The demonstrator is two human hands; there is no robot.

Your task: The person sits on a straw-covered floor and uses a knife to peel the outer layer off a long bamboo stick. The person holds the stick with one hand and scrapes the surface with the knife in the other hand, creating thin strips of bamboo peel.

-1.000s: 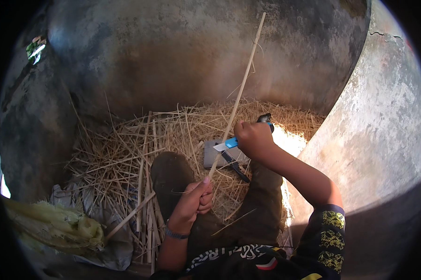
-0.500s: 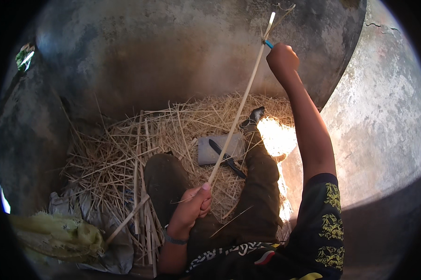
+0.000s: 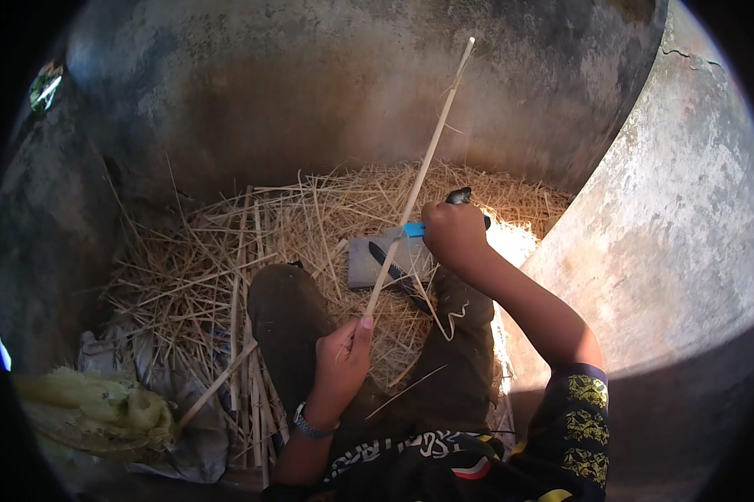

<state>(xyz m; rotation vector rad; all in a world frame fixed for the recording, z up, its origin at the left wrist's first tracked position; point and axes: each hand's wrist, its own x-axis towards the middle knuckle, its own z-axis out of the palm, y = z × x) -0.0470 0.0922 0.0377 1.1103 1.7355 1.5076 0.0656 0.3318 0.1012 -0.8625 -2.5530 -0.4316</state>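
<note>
A long pale stick (image 3: 431, 155), perhaps bamboo or cane, slants up and away over my lap. Its near end is gripped in my left hand (image 3: 342, 364), thumb laid along it. My right hand (image 3: 456, 234) is closed round a small blue tool (image 3: 414, 229) whose end touches the stick about midway; the exact kind of tool is hidden by the fist. Below this hand dangles a thin curled shaving (image 3: 454, 320). Fine loose fibres stick out near the stick's far end. Between my legs, a black knife (image 3: 391, 266) lies across a grey block (image 3: 362, 263).
Straw-like shavings and strips (image 3: 310, 209) cover the floor ahead and to the left. Several longer sticks (image 3: 241, 335) lie beside my left leg. A yellowish sack (image 3: 92, 410) rests at lower left. A curved concrete wall (image 3: 268, 100) closes in the far side.
My right hand has drawn the blue tool down the stick toward me, from near the far end to about midway. A curled shaving now hangs below it. My left hand keeps its grip.
</note>
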